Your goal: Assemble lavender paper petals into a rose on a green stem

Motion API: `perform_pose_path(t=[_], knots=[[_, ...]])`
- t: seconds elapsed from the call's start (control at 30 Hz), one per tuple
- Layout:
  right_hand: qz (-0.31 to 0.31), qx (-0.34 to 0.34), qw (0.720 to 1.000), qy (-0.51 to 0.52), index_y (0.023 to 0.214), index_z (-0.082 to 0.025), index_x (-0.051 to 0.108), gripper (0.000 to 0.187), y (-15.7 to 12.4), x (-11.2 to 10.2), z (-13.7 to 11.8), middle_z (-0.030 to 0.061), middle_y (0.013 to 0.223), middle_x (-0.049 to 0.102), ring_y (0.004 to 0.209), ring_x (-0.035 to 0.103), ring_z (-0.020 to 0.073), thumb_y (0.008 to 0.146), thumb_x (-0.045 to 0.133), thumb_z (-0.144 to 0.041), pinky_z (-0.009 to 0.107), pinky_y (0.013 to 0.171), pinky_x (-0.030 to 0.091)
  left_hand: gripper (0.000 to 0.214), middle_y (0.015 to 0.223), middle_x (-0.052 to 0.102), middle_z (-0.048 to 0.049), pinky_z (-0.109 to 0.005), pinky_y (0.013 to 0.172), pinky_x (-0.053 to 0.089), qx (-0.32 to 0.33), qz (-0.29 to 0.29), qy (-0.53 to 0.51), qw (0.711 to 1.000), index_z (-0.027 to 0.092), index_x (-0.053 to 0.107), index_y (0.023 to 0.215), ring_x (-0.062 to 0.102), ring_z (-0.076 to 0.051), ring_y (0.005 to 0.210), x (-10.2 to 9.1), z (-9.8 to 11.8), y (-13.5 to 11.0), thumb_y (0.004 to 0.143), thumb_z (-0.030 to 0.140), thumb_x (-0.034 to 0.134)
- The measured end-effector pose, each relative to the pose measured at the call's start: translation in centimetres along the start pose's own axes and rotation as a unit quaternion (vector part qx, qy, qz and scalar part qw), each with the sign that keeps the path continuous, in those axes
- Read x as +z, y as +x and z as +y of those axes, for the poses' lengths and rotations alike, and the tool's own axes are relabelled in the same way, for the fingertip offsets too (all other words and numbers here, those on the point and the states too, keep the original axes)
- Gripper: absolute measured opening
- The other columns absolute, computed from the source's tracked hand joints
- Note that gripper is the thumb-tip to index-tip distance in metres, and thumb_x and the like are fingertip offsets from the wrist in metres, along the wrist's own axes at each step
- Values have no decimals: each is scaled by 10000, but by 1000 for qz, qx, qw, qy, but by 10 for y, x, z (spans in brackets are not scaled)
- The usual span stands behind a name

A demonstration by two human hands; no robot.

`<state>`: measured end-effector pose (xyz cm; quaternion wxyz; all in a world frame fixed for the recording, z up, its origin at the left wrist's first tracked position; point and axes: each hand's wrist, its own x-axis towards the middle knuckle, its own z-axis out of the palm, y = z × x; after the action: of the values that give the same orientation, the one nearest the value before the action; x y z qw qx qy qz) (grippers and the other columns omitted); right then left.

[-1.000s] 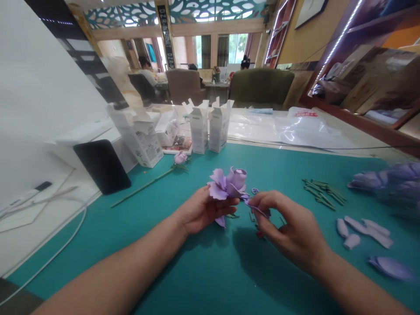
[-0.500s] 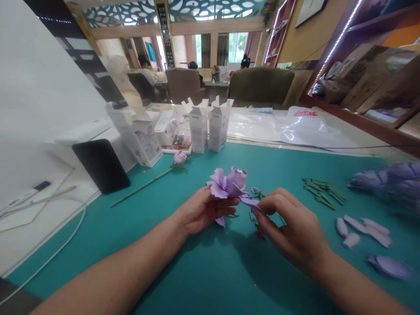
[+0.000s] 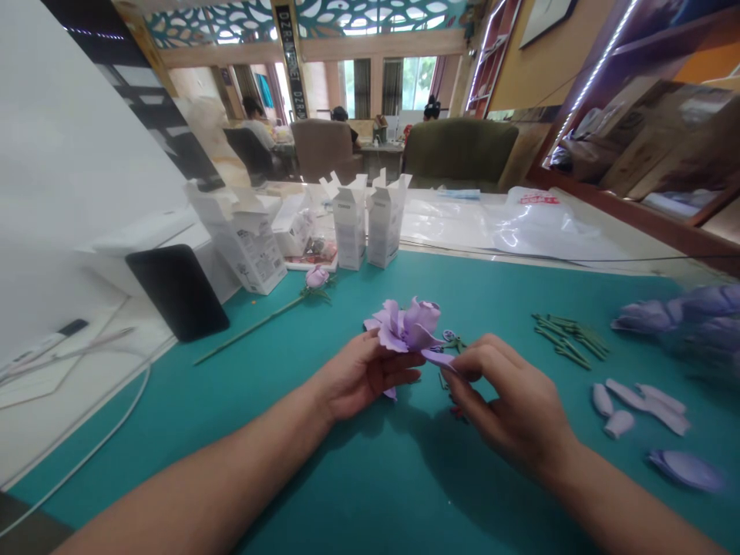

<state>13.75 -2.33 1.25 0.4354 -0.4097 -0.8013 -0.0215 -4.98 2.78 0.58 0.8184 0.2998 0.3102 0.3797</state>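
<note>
Right hand (image 3: 514, 401), pinching a purple petal (image 3: 438, 358); its long axis runs nearly level, leftward toward the purple flower (image 3: 398, 330). Left hand (image 3: 358, 378), cupped beneath the flower, holding it, bud (image 3: 426, 314) upward. Beyond: a pink rose (image 3: 317, 277), stem (image 3: 251, 336) slanting near-left.

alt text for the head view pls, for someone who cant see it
The left hand holds a purple flower over a teal mat while the right hand pinches a purple petal beside it. A pale pink rose lies to the left, green pieces to the right, and white boxes sit behind.
</note>
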Motion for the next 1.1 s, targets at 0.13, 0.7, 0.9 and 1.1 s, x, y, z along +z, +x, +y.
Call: perform_pose_path(t=[0.13, 0.7, 0.9, 1.1], knots=[[-4, 12, 1000, 4, 795, -216, 490, 169, -2, 1, 1, -5, 699, 517, 538, 500, 132, 958, 481, -175, 245, 517, 399, 205, 1002, 722, -104, -326, 807, 533, 2, 0, -8, 1000, 145, 672, 951, 688, -203, 858, 1, 0, 0, 748, 161, 700], [8, 0, 1000, 12, 781, -213, 473, 178, -3, 5, -1, -9, 677, 491, 557, 469, 136, 948, 485, -151, 239, 526, 369, 201, 1021, 718, -108, -321, 813, 536, -1, 2, -6, 1000, 150, 663, 973, 686, -213, 906, 5, -3, -2, 773, 172, 675], [4, -9, 1000, 1, 804, -213, 499, 159, -5, 9, 2, -5, 696, 507, 590, 489, 146, 949, 476, -154, 247, 561, 382, 210, 943, 699, -79, -300, 775, 531, 32, 29, 3, 999, 160, 629, 957, 671, -182, 825, 6, -5, -1, 755, 162, 685], [-13, -24, 1000, 12, 869, -207, 548, 126, -7, 12, 1, 18, 735, 536, 635, 535, 158, 974, 480, -189, 241, 565, 409, 288, 873, 674, -31, -301, 768, 531, 83, 59, 19, 995, 191, 539, 912, 662, -166, 775, 6, -8, -1, 712, 169, 745]])
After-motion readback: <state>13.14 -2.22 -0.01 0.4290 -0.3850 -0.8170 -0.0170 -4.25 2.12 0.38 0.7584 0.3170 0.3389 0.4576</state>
